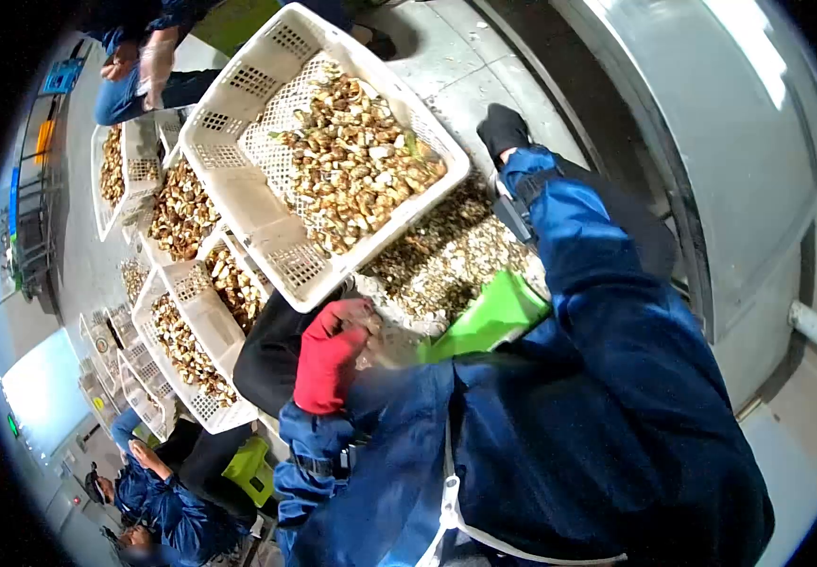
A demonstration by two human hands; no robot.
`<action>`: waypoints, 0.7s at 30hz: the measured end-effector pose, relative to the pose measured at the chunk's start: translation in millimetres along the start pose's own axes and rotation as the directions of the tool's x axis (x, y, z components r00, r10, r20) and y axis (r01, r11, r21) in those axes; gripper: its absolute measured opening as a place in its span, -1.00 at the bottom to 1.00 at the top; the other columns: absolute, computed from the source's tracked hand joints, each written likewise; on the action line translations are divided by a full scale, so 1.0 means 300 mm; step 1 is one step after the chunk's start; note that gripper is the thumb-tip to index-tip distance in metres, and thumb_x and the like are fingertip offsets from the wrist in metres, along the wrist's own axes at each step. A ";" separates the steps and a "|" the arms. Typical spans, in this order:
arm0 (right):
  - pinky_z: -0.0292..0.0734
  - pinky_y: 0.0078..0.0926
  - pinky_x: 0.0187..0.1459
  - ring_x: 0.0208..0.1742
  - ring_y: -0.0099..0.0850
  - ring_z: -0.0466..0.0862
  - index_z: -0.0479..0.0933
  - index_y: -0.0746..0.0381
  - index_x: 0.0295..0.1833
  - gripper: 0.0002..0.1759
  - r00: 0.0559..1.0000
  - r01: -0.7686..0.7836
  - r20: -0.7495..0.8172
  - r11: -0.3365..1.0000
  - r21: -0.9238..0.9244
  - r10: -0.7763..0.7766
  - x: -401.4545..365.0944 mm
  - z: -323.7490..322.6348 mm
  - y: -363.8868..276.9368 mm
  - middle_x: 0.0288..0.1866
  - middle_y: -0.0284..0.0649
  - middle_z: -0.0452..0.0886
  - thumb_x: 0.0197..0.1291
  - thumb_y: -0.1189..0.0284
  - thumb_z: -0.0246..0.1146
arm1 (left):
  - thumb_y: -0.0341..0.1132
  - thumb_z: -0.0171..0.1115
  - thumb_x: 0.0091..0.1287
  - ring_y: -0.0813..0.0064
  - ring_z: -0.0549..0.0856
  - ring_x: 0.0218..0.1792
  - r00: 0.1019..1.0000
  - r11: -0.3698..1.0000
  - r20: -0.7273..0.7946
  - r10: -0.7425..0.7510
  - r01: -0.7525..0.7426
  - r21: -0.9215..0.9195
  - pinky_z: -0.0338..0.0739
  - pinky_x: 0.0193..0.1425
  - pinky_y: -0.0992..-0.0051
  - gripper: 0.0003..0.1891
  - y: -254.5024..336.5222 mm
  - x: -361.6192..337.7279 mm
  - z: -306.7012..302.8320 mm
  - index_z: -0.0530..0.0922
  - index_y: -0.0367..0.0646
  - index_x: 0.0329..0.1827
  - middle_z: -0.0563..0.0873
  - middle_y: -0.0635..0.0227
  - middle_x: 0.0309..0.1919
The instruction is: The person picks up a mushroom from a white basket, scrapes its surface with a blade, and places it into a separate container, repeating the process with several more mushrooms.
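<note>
Large crate: off-white plastic, rectangular, rounded corners, perforated walls (236, 151); ahead of the wearer, one corner just beside the left glove.
Shellfish in the large crate: small, rounded, glossy, brown to cream (361, 161); a loose heap, bare mesh floor to its left, a few green strands among it.
Left hand: red glove, knitted-looking (328, 354); fingers curled in; blur beside them, so whether they grip anything cannot be told.
Right hand: dark glove (503, 130), just off the crate's far right side; finger position cannot be told.
Sleeves: dark blue, smooth, creased cloth (588, 246), strapped at both wrists.
Pile: fine, gritty, grey-and-cream shell material (465, 241), on the floor beside the large crate.
Green piece: smooth, bright, angular (493, 317), between pile and jacket, covering part of the pile.
Smaller crates: white, perforated, shellfish-filled (202, 280), crowded along the left.
Co-workers: bare hands over denim, upper left (155, 61); blue-clad figures, lower left (177, 506).
Right side: pale, smooth panel (711, 123), bounding the floor.
</note>
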State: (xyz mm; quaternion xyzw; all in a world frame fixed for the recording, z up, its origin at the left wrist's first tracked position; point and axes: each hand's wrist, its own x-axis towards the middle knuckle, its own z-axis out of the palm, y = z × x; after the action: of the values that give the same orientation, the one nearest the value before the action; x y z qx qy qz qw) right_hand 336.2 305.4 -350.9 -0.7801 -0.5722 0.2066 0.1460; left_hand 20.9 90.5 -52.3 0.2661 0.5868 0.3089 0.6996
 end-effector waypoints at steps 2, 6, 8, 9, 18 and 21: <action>0.44 -0.14 -0.18 -0.24 0.00 0.57 0.54 0.26 -0.37 -0.73 0.993 -0.072 0.088 0.995 -0.075 0.079 0.031 0.120 0.059 -0.34 0.10 0.57 -0.08 0.27 0.15 | -0.38 0.14 0.12 0.54 0.53 -0.54 0.990 0.997 0.123 -0.068 0.072 -0.024 0.40 -0.46 0.61 -0.81 -0.001 0.036 -0.050 0.47 -0.28 -0.23 0.59 0.26 -0.46; 0.44 -0.14 -0.19 -0.25 -0.01 0.57 0.54 0.27 -0.38 -0.73 0.956 -0.099 0.241 0.959 -0.266 0.165 0.078 0.249 0.120 -0.36 0.09 0.57 -0.08 0.26 0.16 | -0.20 0.22 0.14 0.51 0.55 -0.54 0.955 0.997 0.295 -0.003 0.024 -0.068 0.39 -0.49 0.57 -0.71 -0.006 0.140 -0.117 0.50 -0.31 -0.31 0.58 0.23 -0.49; 0.44 -0.15 -0.19 -0.26 -0.01 0.58 0.54 0.27 -0.38 -0.72 0.937 -0.081 0.292 0.934 -0.348 0.190 0.100 0.295 0.142 -0.36 0.09 0.57 -0.08 0.26 0.16 | -0.31 0.16 0.19 0.54 0.57 -0.25 0.923 0.970 0.370 -0.103 0.175 -0.168 0.43 -0.17 0.57 -0.77 -0.013 0.177 -0.169 0.55 -0.31 -0.20 0.63 0.30 -0.30; 0.44 -0.15 -0.20 -0.26 -0.01 0.58 0.54 0.27 -0.39 -0.72 0.929 -0.067 0.315 0.922 -0.380 0.197 0.103 0.319 0.155 -0.37 0.09 0.57 -0.08 0.26 0.17 | -0.28 0.17 0.20 0.53 0.57 -0.21 0.906 0.938 0.406 -0.117 0.236 -0.256 0.43 -0.12 0.55 -0.73 -0.028 0.196 -0.190 0.53 -0.30 -0.14 0.63 0.29 -0.25; 0.45 -0.16 -0.22 -0.30 -0.03 0.59 0.53 0.28 -0.40 -0.72 0.894 0.007 0.380 0.840 -0.542 0.237 0.126 0.436 0.243 -0.39 0.08 0.57 -0.08 0.25 0.19 | -0.34 0.18 0.22 0.46 0.56 -0.07 0.938 0.899 0.320 -0.133 0.250 -0.358 0.39 0.06 0.47 -0.68 -0.095 0.285 -0.248 0.47 -0.30 -0.01 0.57 0.25 -0.08; 0.45 -0.17 -0.23 -0.31 -0.04 0.59 0.53 0.28 -0.41 -0.71 0.905 0.020 0.367 0.841 -0.541 0.214 0.138 0.420 0.234 -0.40 0.08 0.57 -0.08 0.25 0.19 | -0.39 0.13 0.23 0.44 0.58 -0.14 0.951 0.923 0.276 -0.137 0.224 -0.312 0.42 -0.01 0.47 -0.75 -0.106 0.285 -0.254 0.49 -0.32 -0.07 0.60 0.24 -0.16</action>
State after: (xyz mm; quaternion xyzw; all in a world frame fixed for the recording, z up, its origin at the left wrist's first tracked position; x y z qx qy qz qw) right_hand 343.7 322.6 -499.8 -0.7566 -0.5831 0.2069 -0.2115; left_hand -39.9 133.8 -144.8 0.1225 0.4542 0.3032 0.8287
